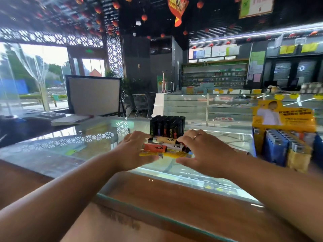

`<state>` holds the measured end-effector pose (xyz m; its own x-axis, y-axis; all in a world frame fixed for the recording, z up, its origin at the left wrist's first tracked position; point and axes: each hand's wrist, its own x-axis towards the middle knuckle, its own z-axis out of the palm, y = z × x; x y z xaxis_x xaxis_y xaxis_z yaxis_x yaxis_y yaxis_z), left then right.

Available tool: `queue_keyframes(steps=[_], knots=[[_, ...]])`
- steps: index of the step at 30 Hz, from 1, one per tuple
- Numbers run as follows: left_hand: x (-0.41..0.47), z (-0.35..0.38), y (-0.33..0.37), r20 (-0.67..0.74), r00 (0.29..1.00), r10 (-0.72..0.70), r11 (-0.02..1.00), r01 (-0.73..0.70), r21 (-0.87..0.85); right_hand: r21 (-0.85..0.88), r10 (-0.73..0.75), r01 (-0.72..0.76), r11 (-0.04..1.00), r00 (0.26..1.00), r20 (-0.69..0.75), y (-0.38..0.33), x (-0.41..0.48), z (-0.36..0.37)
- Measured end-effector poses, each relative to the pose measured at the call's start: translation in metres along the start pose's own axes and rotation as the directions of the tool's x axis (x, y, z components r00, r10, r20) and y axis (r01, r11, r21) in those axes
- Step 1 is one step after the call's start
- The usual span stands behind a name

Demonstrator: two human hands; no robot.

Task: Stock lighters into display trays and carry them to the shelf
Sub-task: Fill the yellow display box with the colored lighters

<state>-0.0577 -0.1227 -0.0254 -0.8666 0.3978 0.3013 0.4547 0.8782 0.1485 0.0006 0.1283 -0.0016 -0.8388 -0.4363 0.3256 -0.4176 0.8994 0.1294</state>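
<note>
Left hand point(134, 149) and right hand point(201, 151): both half-curled, thumbs low, fingers arched over opposite ends of the loose lighters point(154, 148). Contact at the pile's ends appears made; firmness cannot be confirmed. The pile lies flat on the glass counter point(87, 145), between my palms.

Assessment: light, rigid, smooth plastic, likely to skid on glass and slip sideways if squeezed unevenly. Best taken by the long sides, bunched parallel.

Just behind stands a block of upright black lighters point(167, 125). Far right, a yellow display box point(283, 119), stocked.
</note>
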Motion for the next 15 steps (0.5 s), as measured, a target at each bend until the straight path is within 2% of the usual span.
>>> queue_keyframes(steps=[6, 15], knots=[[0.025, 0.011, -0.004, 0.059, 0.993, 0.101, 0.992, -0.105, 0.074, 0.083, 0.010, -0.008, 0.997, 1.000, -0.025, 0.003, 0.005, 0.023], [0.029, 0.013, 0.005, 0.034, 0.986, 0.164, 0.986, -0.165, 0.014, 0.137, 0.037, -0.037, 0.990, 0.999, 0.005, 0.011, 0.006, 0.028]])
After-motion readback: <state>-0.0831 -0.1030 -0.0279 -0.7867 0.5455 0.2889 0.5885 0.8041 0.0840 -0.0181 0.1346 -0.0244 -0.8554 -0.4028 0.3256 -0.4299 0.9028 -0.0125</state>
